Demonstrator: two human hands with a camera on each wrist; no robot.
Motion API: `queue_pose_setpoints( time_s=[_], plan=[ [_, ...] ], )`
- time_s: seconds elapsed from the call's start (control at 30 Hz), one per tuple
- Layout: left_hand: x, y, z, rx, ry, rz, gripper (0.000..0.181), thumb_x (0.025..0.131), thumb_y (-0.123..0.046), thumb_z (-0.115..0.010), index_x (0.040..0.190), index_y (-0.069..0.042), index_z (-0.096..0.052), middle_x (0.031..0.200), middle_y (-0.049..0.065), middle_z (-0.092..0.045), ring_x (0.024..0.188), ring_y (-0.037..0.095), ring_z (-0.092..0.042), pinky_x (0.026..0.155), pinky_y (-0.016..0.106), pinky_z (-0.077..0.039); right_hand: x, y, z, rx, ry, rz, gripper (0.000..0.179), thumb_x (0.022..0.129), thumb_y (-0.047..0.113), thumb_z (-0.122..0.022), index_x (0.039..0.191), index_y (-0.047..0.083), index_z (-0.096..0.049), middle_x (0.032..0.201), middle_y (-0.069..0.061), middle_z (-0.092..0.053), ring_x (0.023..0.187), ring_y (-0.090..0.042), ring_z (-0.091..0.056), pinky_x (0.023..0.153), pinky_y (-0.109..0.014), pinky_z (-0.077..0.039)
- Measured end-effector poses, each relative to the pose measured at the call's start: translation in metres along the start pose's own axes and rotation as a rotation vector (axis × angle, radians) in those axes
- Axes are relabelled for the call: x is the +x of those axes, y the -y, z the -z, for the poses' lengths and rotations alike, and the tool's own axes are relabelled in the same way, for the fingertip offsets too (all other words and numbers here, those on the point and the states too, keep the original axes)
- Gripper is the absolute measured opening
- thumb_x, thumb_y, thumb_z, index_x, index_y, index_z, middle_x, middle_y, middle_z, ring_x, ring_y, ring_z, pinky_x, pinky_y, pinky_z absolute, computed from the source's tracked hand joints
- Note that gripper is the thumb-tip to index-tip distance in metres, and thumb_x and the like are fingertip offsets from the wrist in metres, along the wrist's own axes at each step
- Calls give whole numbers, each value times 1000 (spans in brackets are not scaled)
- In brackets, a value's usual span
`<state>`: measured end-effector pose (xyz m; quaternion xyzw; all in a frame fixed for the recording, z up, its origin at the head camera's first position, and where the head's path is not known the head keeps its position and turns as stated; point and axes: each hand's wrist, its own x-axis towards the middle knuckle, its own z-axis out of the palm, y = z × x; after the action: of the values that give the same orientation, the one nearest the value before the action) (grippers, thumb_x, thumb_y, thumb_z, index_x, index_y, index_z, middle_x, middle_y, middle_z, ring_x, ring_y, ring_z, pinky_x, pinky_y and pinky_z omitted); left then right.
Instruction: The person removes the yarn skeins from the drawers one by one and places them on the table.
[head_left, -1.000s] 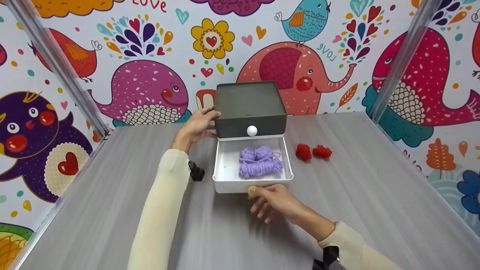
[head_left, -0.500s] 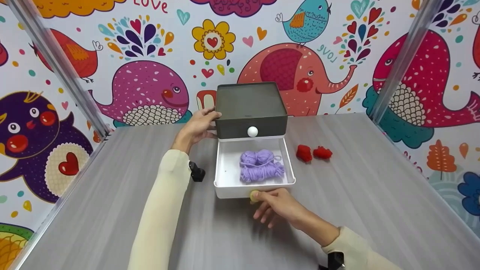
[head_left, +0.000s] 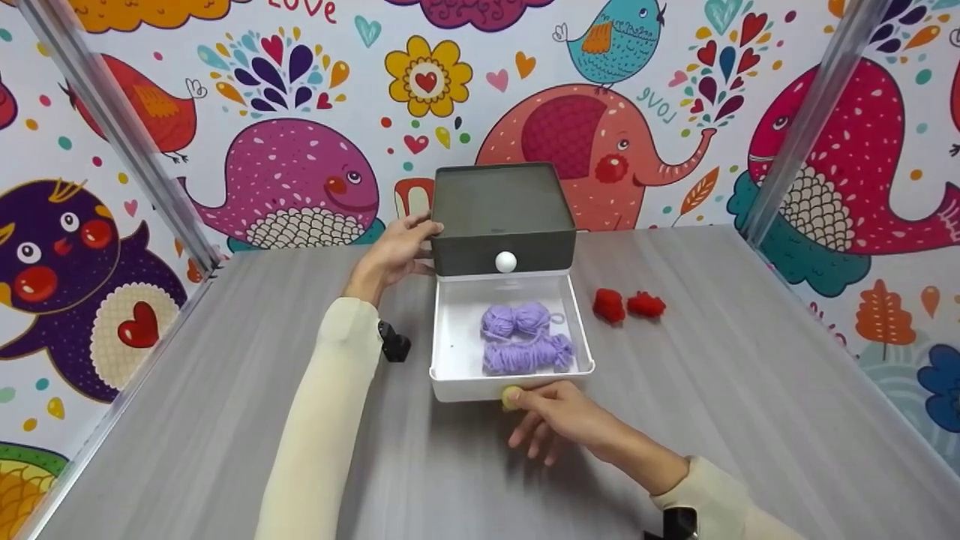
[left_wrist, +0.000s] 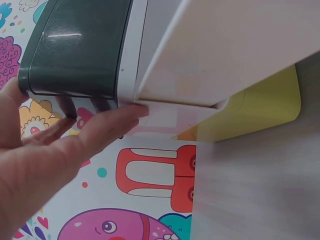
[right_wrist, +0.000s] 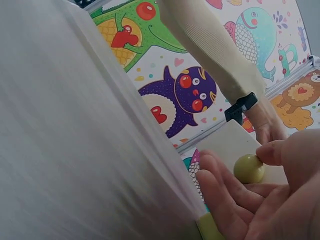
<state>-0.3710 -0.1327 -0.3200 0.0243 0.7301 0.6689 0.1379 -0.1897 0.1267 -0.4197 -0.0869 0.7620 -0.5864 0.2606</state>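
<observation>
A small chest of drawers (head_left: 502, 199) stands at the back of the table, its dark upper drawer pushed in. Below it, the white drawer (head_left: 457, 360) is pulled well out. Purple yarn (head_left: 525, 354) lies in it, two rounded bundles behind a longer one. My left hand (head_left: 394, 251) holds the chest's left side, thumb at the top edge, with other fingers along the side in the left wrist view. My right hand (head_left: 559, 416) pinches the white drawer's yellow knob (right_wrist: 248, 169) with the thumb, the other fingers below it.
Two red fuzzy bundles (head_left: 628, 304) lie on the grey table (head_left: 735, 337) right of the drawer. A white knob (head_left: 506, 262) sticks out from the dark drawer. The chest's yellow lower tier (left_wrist: 270, 100) shows in the left wrist view. Printed panels (head_left: 300, 180) stand behind and beside the table.
My right hand has drawn the white drawer farther out toward me. The longer purple bundle has shifted forward, apart from the two rounded ones. My left hand stays at the chest.
</observation>
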Motion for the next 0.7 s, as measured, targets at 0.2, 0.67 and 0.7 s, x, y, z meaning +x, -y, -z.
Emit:
queue_pose_setpoints(
  time_s=[0.2, 0.67, 0.7],
  plan=[
    [0, 1, 0, -1, -3, -1, 68, 103, -23, -50, 161, -10, -17, 147, 19, -46, 126, 39, -56, 102, 58, -51, -10, 10, 7, -170, 86, -13, 47, 98, 45, -59, 112, 1, -71, 86, -13, -78, 57, -12, -67, 45, -22, -51],
    [0, 0, 0, 9, -13, 10, 67, 104, -24, -51, 161, -12, -19, 154, 18, -40, 131, 39, -53, 104, 59, -49, -31, 55, 33, -352, 59, 238, 30, 95, 29, -69, 113, 5, -75, 100, -17, -75, 80, -19, -65, 62, -23, -54],
    [0, -1, 0, 9, -13, 11, 67, 104, -24, -51, 161, -12, -19, 154, 18, -40, 132, 39, -53, 104, 59, -49, -30, 57, 35, -362, 44, 250, 31, 94, 28, -70, 114, 5, -75, 101, -16, -74, 81, -21, -64, 62, -23, -55]
  ],
)
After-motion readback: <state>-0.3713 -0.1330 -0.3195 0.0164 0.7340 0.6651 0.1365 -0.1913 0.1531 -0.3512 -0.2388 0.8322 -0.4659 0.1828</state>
